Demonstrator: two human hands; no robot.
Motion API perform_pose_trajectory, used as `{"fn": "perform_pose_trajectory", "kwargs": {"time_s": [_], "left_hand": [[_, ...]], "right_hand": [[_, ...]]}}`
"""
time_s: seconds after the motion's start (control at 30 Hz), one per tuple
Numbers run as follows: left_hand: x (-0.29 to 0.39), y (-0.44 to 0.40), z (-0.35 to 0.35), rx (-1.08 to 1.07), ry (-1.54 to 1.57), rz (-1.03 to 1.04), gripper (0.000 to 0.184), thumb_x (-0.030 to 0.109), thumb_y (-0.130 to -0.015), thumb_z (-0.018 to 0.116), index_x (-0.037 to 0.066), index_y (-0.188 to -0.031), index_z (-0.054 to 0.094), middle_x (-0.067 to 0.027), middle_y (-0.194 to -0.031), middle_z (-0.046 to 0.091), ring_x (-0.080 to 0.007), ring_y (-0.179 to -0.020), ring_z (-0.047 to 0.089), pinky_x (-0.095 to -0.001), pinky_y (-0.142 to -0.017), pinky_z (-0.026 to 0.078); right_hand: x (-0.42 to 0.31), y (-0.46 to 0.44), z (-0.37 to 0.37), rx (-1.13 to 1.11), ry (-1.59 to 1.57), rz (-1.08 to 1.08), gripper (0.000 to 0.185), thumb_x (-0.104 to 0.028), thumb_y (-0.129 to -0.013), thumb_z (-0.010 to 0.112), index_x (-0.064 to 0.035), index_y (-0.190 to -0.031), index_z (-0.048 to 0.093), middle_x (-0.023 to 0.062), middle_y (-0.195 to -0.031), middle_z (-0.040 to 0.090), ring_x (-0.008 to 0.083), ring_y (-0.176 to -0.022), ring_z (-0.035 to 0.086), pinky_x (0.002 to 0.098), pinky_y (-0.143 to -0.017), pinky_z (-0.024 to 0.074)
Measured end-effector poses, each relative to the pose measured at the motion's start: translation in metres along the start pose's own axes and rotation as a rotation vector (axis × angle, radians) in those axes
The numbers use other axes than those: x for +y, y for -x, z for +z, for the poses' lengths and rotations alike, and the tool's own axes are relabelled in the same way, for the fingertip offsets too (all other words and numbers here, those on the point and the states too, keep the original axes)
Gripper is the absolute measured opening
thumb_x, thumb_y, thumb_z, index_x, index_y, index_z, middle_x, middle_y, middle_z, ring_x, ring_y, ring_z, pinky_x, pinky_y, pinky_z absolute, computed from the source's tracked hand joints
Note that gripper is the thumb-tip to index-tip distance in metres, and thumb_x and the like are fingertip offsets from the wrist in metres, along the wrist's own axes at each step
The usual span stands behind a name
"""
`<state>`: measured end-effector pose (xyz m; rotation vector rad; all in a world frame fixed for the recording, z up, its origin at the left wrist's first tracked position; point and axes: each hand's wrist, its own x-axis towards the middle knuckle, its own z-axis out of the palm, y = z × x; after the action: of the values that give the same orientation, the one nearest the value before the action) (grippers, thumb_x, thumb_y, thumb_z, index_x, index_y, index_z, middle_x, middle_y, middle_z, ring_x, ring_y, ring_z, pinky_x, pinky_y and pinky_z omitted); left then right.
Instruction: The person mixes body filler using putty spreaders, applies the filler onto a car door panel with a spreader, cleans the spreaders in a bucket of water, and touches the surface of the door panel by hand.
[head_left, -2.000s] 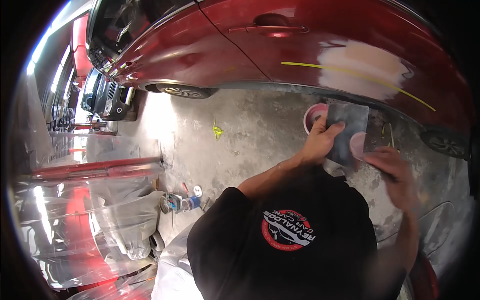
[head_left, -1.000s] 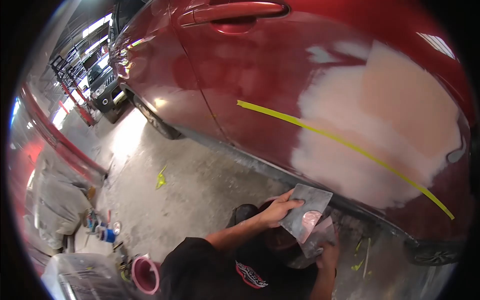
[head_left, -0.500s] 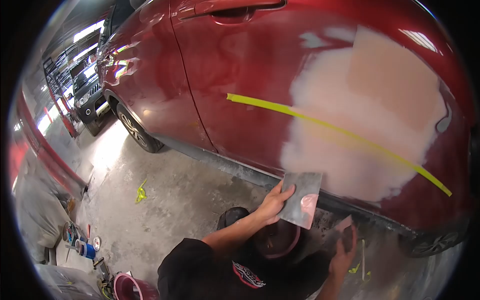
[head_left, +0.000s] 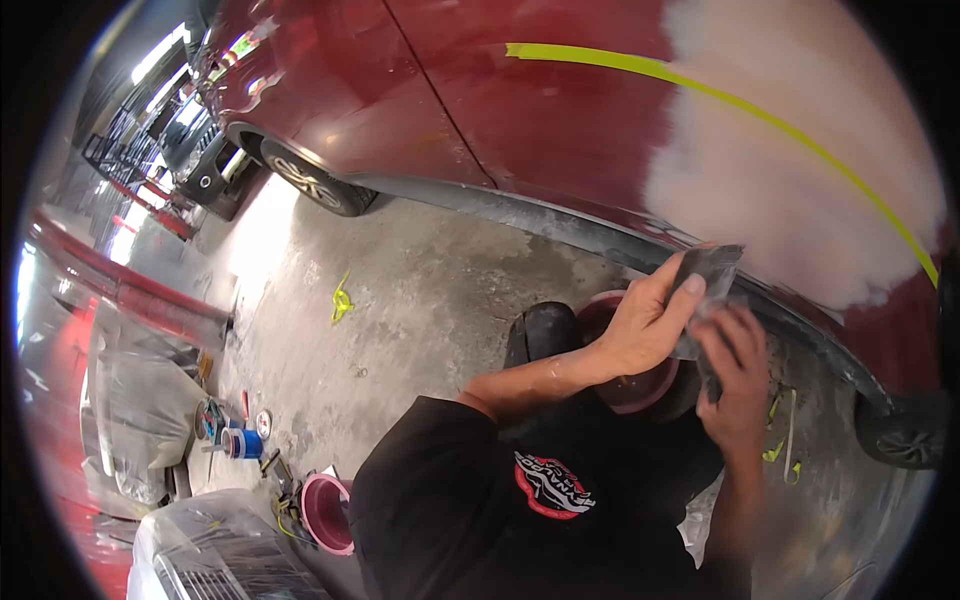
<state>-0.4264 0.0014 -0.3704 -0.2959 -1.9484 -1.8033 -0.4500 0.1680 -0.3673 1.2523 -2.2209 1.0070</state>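
My left hand (head_left: pixel 645 315) grips a thin grey plate (head_left: pixel 712 268), which is tilted so that it shows narrow. Close against the plate's lower right side is my right hand (head_left: pixel 733 365), its curled fingers blurred, closed around something dark that I cannot make out. Both hands are over a pink bucket (head_left: pixel 655 392) between my knees. Beyond them stands a red car (head_left: pixel 580 130) with a pale pink and white filler patch (head_left: pixel 760 190) on its side. A strip of yellow-green tape (head_left: pixel 790 130) runs across the panel and the patch.
A second pink bucket (head_left: pixel 325 512) sits at the lower left, near a blue can (head_left: pixel 243 444) and small tools. Tape scraps (head_left: pixel 342 303) lie on the concrete floor (head_left: pixel 420 290). Plastic sheeting (head_left: pixel 150 410) covers things at the left. A dark vehicle (head_left: pixel 205 165) stands behind.
My hands have come together; half a second ago the right was apart, holding a small pink-smeared piece. The plate has turned from face-on to tilted. The view has shifted downward, bringing the car higher.
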Motion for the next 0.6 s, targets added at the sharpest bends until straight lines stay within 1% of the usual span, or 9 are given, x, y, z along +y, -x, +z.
{"fn": "perform_pose_trajectory", "kwargs": {"time_s": [0.13, 0.2, 0.27, 0.33, 0.37, 0.4, 0.47, 0.53, 0.6], "left_hand": [[-0.017, 0.005, -0.006, 0.145, -0.041, -0.063, 0.039, 0.01, -0.095, 0.05, 0.002, -0.133, 0.044, -0.0097, -0.11, 0.061, -0.0102, -0.101, 0.053, -0.0274, -0.088, 0.044], [-0.017, 0.004, -0.011, 0.398, 0.291, 0.004, 0.042, 0.009, -0.095, 0.049, 0.0, -0.135, 0.04, -0.0085, -0.118, 0.057, -0.0112, -0.107, 0.05, -0.0276, -0.092, 0.042], [-0.011, 0.002, -0.016, 0.449, 0.397, 0.078, 0.051, 0.003, -0.093, 0.05, 0.004, -0.141, 0.034, -0.0087, -0.126, 0.052, -0.0152, -0.116, 0.049, -0.0306, -0.098, 0.041], [-0.006, 0.002, -0.022, 0.398, 0.463, -0.062, 0.052, 0.003, -0.093, 0.05, 0.005, -0.142, 0.032, -0.0086, -0.124, 0.054, -0.0163, -0.112, 0.052, -0.0322, -0.096, 0.044], [0.001, 0.003, -0.018, 0.383, 0.771, -0.379, 0.049, 0.003, -0.092, 0.05, 0.005, -0.139, 0.035, -0.0092, -0.122, 0.055, -0.0181, -0.107, 0.056, -0.0342, -0.092, 0.048], [0.001, 0.003, -0.017, 0.4, 0.783, -0.635, 0.044, 0.003, -0.092, 0.051, 0.005, -0.134, 0.04, -0.0096, -0.119, 0.057, -0.0202, -0.104, 0.059, -0.0366, -0.09, 0.051], [-0.003, 0.012, -0.011, 0.335, 0.972, -0.768, 0.039, 0.004, -0.091, 0.051, 0.005, -0.129, 0.043, -0.0097, -0.117, 0.058, -0.0209, -0.104, 0.06, -0.0376, -0.091, 0.051], [-0.012, 0.021, -0.017, 0.279, 0.971, -0.744, 0.039, 0.004, -0.091, 0.051, 0.006, -0.129, 0.044, -0.0097, -0.117, 0.058, -0.0209, -0.105, 0.06, -0.0383, -0.091, 0.051], [-0.014, 0.024, -0.026, 0.251, 0.949, -0.747, 0.038, 0.004, -0.091, 0.05, 0.006, -0.129, 0.045, -0.0099, -0.117, 0.058, -0.021, -0.105, 0.06, -0.0382, -0.09, 0.051]], "right_hand": [[0.004, 0.029, 0.011, -0.157, -0.039, 0.087, 0.057, 0.007, -0.06, 0.061, -0.0137, -0.114, 0.066, 0.0057, -0.121, 0.057, 0.033, -0.117, 0.048, 0.0435, -0.098, 0.0394], [0.015, 0.044, 0.013, -0.379, -0.059, 0.127, 0.059, 0.007, -0.061, 0.059, -0.0145, -0.117, 0.064, 0.0062, -0.123, 0.057, 0.0332, -0.115, 0.049, 0.0436, -0.098, 0.0391], [0.008, 0.028, -0.011, -0.392, -0.1, 0.191, 0.055, 0.008, -0.066, 0.056, -0.0112, -0.117, 0.062, 0.0098, -0.124, 0.056, 0.034, -0.116, 0.05, 0.044, -0.099, 0.0392], [-0.005, 0.018, -0.026, -0.032, -0.101, 0.092, 0.049, 0.006, -0.073, 0.054, -0.0079, -0.119, 0.058, 0.0156, -0.125, 0.054, 0.0378, -0.118, 0.049, 0.0467, -0.099, 0.0394], [-0.018, 0.012, -0.032, -0.011, -0.137, -0.027, 0.044, 0.002, -0.078, 0.053, -0.0054, -0.121, 0.053, 0.0199, -0.128, 0.05, 0.0423, -0.121, 0.045, 0.0494, -0.099, 0.0397], [-0.021, 0.014, -0.025, -0.032, -0.152, -0.024, 0.044, 0.002, -0.078, 0.053, -0.0054, -0.121, 0.053, 0.0199, -0.128, 0.05, 0.0423, -0.121, 0.045, 0.0494, -0.099, 0.0397], [-0.024, 0.025, -0.001, 0.043, -0.197, -0.311, 0.045, -0.003, -0.081, 0.054, -0.0072, -0.125, 0.049, 0.02, -0.13, 0.046, 0.0448, -0.12, 0.044, 0.0521, -0.098, 0.0397], [-0.002, 0.037, 0.011, 0.006, -0.01, -0.256, 0.053, 0.003, -0.075, 0.056, -0.008, -0.127, 0.049, 0.0174, -0.13, 0.045, 0.042, -0.122, 0.044, 0.0494, -0.101, 0.0384], [0.021, 0.043, 0.007, -0.398, 0.185, 0.117, 0.064, 0.01, -0.066, 0.056, -0.0085, -0.127, 0.05, 0.0146, -0.129, 0.047, 0.039, -0.123, 0.043, 0.046, -0.104, 0.0365]]}}
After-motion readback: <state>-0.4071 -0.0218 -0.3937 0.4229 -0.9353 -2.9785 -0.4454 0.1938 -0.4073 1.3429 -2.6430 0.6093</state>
